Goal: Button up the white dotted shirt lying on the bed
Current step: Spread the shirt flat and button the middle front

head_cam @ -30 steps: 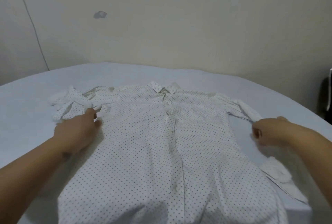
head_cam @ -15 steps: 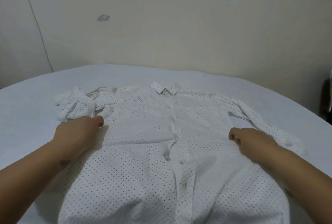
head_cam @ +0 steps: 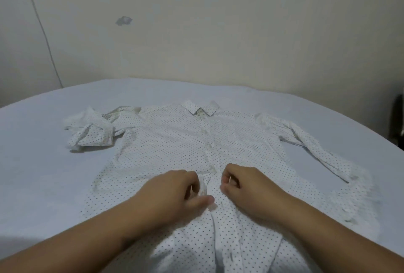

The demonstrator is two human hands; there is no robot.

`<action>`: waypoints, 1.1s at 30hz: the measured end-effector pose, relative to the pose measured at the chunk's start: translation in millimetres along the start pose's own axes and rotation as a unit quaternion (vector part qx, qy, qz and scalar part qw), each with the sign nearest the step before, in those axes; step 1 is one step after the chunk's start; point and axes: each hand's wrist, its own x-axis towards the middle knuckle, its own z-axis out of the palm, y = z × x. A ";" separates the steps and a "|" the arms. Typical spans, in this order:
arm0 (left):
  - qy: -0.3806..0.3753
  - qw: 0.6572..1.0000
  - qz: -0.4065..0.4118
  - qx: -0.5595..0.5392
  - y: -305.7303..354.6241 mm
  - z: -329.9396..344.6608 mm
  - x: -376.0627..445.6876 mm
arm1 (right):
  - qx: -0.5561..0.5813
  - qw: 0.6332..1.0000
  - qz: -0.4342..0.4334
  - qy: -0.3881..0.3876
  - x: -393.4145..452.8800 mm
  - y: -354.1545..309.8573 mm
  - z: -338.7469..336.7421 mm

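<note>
The white dotted shirt (head_cam: 170, 141) lies front-up on the bed (head_cam: 32, 152), collar at the far end, hem toward me. Its left sleeve is bunched up at the far left; the right sleeve trails out to the right. Both my hands sit at the middle of the front placket. My left hand (head_cam: 175, 194) pinches the left edge of the placket between thumb and fingers. Just to its right, my right hand (head_cam: 247, 187) has its fingers curled onto the other edge. The upper part of the placket toward the collar looks closed; buttons under my hands are hidden.
The bed sheet is pale blue-grey and spreads wide on both sides of the shirt. A cream wall (head_cam: 218, 32) rises behind the bed, with a thin cable (head_cam: 41, 30) running down it at left. A dark object (head_cam: 397, 119) stands at the right edge.
Both hands left the sides of the shirt and came together at the middle of the placket, where they now pinch the fabric. The right sleeve lies stretched out.
</note>
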 end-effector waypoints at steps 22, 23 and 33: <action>0.032 0.995 -0.030 -0.093 27.6 -1.7 -7.9 | -0.047 0.995 0.082 0.044 -35.0 -27.6 24.7; 0.036 0.995 -0.038 -0.086 30.0 2.4 -7.4 | -0.043 0.994 0.089 0.052 -34.1 -28.0 25.0; 0.049 0.997 -0.042 -0.049 45.4 16.7 -9.4 | 0.069 0.990 0.108 0.064 -38.5 -20.9 18.7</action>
